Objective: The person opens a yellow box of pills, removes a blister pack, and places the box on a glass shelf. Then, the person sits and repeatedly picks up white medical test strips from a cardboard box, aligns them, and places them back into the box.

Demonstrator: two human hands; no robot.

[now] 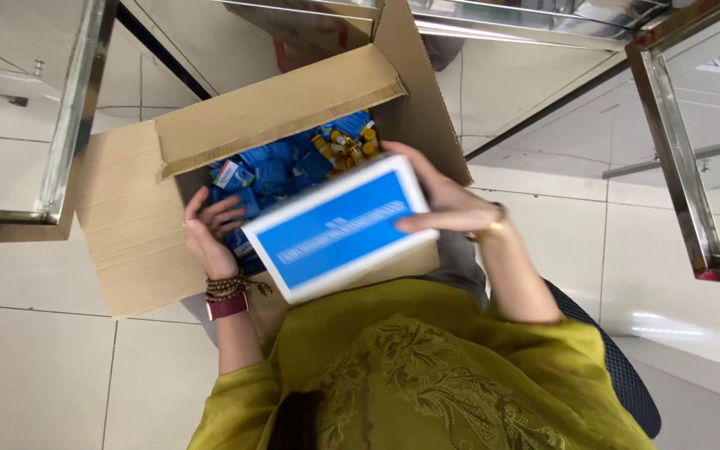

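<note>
I hold a flat blue box with a white border above an open cardboard carton. My right hand grips its right end, fingers over the top edge. At the left end, my left hand, with bead bracelets and a dark red band on the wrist, supports it with fingers spread. Inside the carton lie several blue packets and small bottles with yellow caps. The blue box hides part of the carton's contents.
The carton stands on a pale tiled floor with its flaps folded out. Glass display cases with metal frames stand at the left and the right. A dark mesh chair is under me. My olive green patterned top fills the bottom.
</note>
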